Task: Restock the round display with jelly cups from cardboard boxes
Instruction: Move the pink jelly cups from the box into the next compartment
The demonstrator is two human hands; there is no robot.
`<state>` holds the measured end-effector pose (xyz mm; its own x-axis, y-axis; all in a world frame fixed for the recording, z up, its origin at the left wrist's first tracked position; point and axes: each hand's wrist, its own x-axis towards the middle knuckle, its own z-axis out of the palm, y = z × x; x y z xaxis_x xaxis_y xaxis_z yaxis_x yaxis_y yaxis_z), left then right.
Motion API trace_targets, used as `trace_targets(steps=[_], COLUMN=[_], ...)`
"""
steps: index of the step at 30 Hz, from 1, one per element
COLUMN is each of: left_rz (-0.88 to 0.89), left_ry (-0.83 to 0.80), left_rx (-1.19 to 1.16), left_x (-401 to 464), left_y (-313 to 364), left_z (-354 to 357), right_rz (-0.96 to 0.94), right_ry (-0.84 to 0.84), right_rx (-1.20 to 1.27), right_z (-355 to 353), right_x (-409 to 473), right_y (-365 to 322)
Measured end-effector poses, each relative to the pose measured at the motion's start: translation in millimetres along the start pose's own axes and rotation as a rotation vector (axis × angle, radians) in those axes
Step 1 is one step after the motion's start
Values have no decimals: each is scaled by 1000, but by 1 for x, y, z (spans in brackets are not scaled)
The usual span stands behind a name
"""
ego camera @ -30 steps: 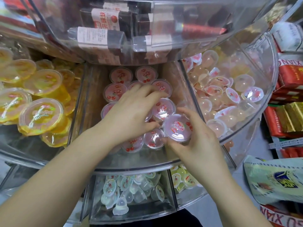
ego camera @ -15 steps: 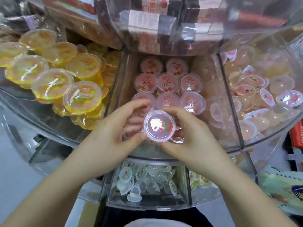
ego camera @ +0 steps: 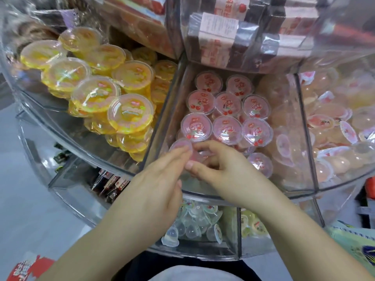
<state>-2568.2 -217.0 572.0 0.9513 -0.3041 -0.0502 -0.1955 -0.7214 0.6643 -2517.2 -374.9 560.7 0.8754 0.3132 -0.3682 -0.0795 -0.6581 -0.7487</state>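
Right now a pink jelly cup (ego camera: pixel 180 146) sits at the near-left corner of the middle bin (ego camera: pixel 174 94), pinched between both sets of fingers: left hand (ego camera: pixel 156 179) on its left, right hand (ego camera: pixel 221 167) curled on its right. Neither is nearer. The cup's lower body is hidden by fingers, so its tilt is unclear.

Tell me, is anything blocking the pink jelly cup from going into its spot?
Nothing visible does. Both the left hand and right hand are on the pink jelly cup, already at the front-left gap of the middle compartment.
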Motion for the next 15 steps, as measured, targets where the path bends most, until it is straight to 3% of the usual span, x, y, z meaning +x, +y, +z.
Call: trace_targets(steps=[7, 10, 13, 15], left_rz=[107, 133, 108, 69], left_ry=[-113, -174, -116, 34], left_rx=[25, 97, -61, -198], left_x=[-3, -3, -2, -2], left_y=[3, 4, 4, 2], left_z=[2, 11, 6, 0], right_rz=[192, 158, 124, 112], right_ry=[-152, -133, -124, -131], right_rx=[224, 30, -59, -119], right_z=[-11, -8, -7, -12], right_x=[-6, -3, -1, -1], right_y=[2, 4, 5, 8])
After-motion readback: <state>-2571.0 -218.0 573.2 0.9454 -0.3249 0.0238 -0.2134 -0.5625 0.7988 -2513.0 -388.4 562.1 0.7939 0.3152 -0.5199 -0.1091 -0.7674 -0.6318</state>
